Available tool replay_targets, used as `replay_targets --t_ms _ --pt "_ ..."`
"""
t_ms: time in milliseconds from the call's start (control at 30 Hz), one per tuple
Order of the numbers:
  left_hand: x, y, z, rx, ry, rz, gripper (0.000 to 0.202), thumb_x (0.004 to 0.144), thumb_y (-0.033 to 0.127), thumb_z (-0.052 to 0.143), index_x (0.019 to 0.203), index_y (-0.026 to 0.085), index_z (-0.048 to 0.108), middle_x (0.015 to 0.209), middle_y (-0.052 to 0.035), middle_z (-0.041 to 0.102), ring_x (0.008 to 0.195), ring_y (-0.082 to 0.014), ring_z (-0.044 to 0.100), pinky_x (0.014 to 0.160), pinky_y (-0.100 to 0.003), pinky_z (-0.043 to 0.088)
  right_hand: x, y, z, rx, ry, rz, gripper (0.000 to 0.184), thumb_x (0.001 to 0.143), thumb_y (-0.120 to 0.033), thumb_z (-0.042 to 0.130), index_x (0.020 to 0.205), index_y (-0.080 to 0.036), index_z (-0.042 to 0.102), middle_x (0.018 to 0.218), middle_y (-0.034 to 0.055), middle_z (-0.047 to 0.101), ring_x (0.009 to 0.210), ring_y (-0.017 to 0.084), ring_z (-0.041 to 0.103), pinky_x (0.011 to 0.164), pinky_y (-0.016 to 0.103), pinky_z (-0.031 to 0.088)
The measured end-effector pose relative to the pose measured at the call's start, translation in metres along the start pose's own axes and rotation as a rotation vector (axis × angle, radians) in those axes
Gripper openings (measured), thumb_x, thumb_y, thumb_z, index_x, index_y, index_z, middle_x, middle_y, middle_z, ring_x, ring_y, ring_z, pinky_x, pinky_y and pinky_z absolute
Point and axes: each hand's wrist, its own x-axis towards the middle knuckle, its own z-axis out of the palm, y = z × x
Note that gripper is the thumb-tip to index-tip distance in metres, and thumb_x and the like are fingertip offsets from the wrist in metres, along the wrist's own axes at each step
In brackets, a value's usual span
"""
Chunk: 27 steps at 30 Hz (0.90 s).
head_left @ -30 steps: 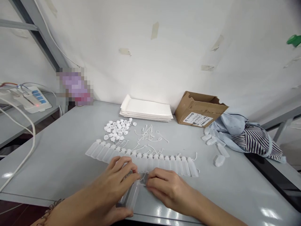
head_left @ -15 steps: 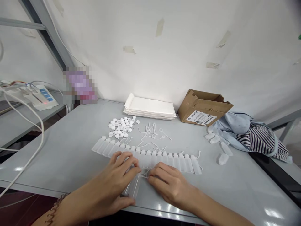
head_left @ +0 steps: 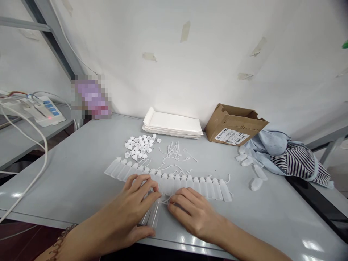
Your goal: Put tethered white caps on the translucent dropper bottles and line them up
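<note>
Left hand [head_left: 130, 210]: grip clenched round a small clear bottle [head_left: 152, 216], thumb under, fingers curled over its top end. Bottle lies tilted, near the front edge of the tabletop [head_left: 76, 181], its lower end jutting out below the left grip.

Right hand [head_left: 193, 214]: palm down, fingers bent, fingertips meeting the bottle's neck just right of the left grip. A thin white strand [head_left: 165, 200] shows between the two grips; cannot tell whether the right grip pinches it or only touches.

Just beyond both grips: row of bottles [head_left: 190, 185] lying side by side, running left to right. Farther beyond, left of centre: heap of white caps [head_left: 140, 146]; next to it, loose white tethers [head_left: 175, 154]. Behind those, against the wall: stack of white envelopes [head_left: 172, 125] and an open cardboard box [head_left: 235, 125].

Well right of the right grip: a few loose bottles [head_left: 255, 174] beside a crumpled cloth [head_left: 288, 156], blue and striped.

Far left of the left grip, on another surface: power strip [head_left: 43, 110] with cables.
</note>
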Motion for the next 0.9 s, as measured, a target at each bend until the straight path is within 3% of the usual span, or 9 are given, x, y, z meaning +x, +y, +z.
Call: replay_targets --t_ms 167,333,667,800,900 --pt "0.001 -0.001 0.000 0.008 -0.033 -0.021 0.059 0.065 0.029 0.083 0.114 0.021 0.053 0.117 -0.0072 0.055 0.115 -0.0329 0.042 0.100 -0.048 0.029 0.000 0.001 -0.001 -0.037 0.023 -0.028 0.023 0.090 -0.001 0.045 0.085 -0.008 0.067 0.080 0.0093 0.067 0.077 0.019 0.056 0.066 0.030 0.050" --pt "0.003 0.000 0.000 0.013 -0.058 -0.020 0.057 0.066 0.030 0.083 0.114 0.019 0.053 0.118 -0.0078 0.055 0.115 -0.0330 0.041 0.099 -0.048 0.028 -0.001 0.003 -0.003 -0.041 0.070 -0.044 0.013 0.087 -0.004 0.054 0.083 -0.009 0.066 0.079 0.0084 0.067 0.076 0.018 0.057 0.066 0.030 0.051" --pt "0.000 0.002 -0.004 0.043 -0.025 -0.003 0.062 0.064 0.038 0.085 0.114 0.018 0.054 0.119 -0.0085 0.056 0.114 -0.0322 0.043 0.099 -0.045 0.030 0.002 0.013 -0.019 -0.089 0.119 -0.013 0.011 0.084 -0.004 0.054 0.087 -0.011 0.063 0.078 0.0094 0.069 0.075 0.020 0.060 0.066 0.031 0.054" --pt "0.007 0.000 -0.011 -0.001 0.010 0.016 0.063 0.064 0.041 0.085 0.114 0.020 0.053 0.117 -0.0080 0.056 0.113 -0.0311 0.042 0.096 -0.042 0.034 0.000 0.022 -0.024 -0.092 0.157 0.049 0.015 0.083 -0.004 0.054 0.091 -0.014 0.061 0.080 0.0092 0.069 0.077 0.019 0.060 0.066 0.032 0.054" --pt "0.021 -0.009 -0.019 -0.053 0.037 0.050 0.053 0.072 0.048 0.077 0.112 0.020 0.055 0.115 -0.0080 0.055 0.110 -0.0296 0.043 0.094 -0.042 0.037 -0.002 0.033 -0.029 -0.089 0.201 0.117 0.018 0.083 -0.003 0.053 0.093 -0.016 0.061 0.079 0.0079 0.068 0.074 0.018 0.058 0.065 0.031 0.053"
